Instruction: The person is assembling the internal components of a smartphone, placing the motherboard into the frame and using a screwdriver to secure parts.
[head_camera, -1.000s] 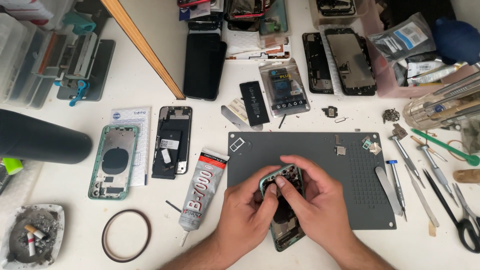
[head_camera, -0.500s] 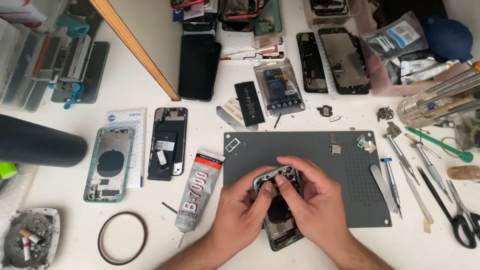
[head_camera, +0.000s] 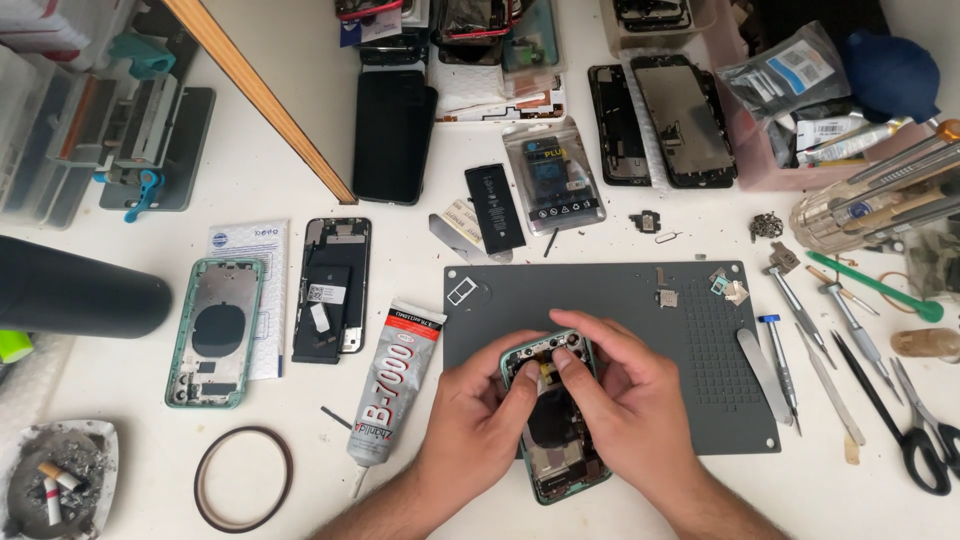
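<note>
Since a second ago, both hands have barely shifted on the open green phone frame (head_camera: 556, 440), which lies on the grey mat (head_camera: 620, 300). Left hand (head_camera: 478, 418) and right hand (head_camera: 620, 395) pinch its top end. Light, stiff, fragile inside; best held by the edges.
</note>
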